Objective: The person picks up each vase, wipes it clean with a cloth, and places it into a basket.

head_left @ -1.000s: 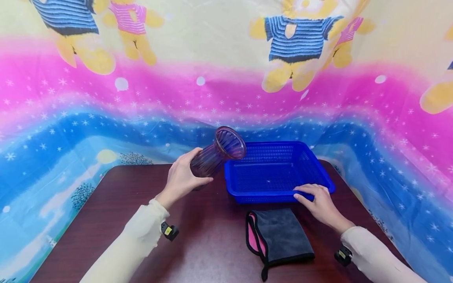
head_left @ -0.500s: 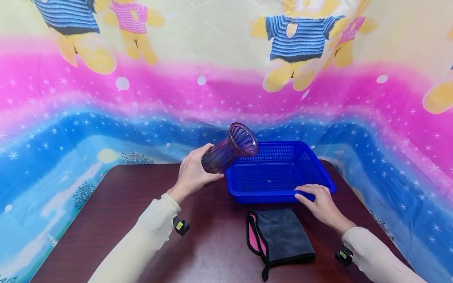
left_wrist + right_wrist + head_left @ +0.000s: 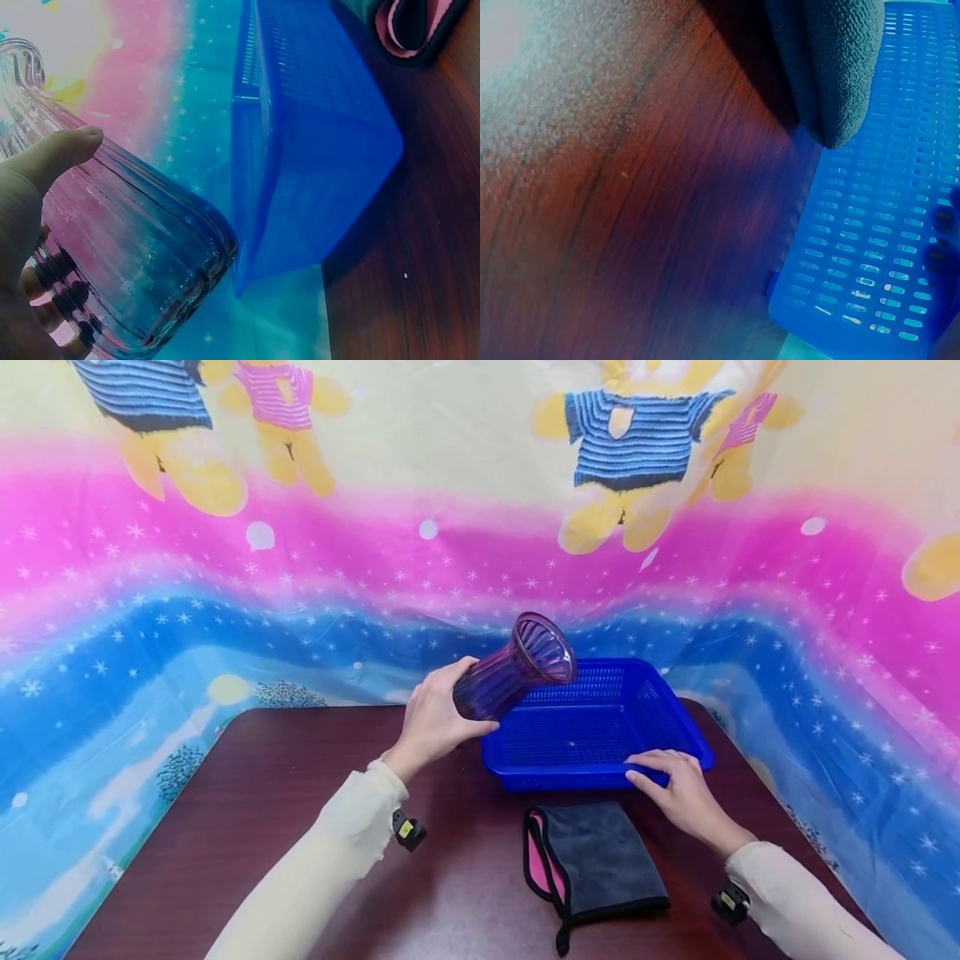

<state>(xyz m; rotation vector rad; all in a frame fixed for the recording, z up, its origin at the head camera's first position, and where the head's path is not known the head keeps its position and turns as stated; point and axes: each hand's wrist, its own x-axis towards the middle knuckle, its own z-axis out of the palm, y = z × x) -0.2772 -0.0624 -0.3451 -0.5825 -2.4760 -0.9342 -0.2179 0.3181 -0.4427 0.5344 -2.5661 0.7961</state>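
A ribbed, purple-tinted glass vase [image 3: 498, 681] with a flared mouth is gripped round its body by my left hand [image 3: 438, 714]. It tilts with its mouth up and to the right, over the left part of a blue plastic basket [image 3: 585, 774]. In the left wrist view the thumb lies along one side of the vase [image 3: 142, 240] and the fingers wrap behind it. My right hand [image 3: 682, 793] holds the basket's near rim at the right corner, thumb outside and fingers over the edge. The right wrist view shows the basket's slotted wall [image 3: 855, 255]; that hand is mostly out of frame there.
A folded grey cloth [image 3: 607, 856] with black edging and a pink inner side lies in front of the basket. The dark wooden table [image 3: 247, 810] extends to the left. A printed curtain [image 3: 360, 568] hangs close behind the table and along its sides.
My left hand has carried the tilted vase to the right and slightly up, from beside the basket to above its left part. The right hand, basket and cloth have stayed in place.
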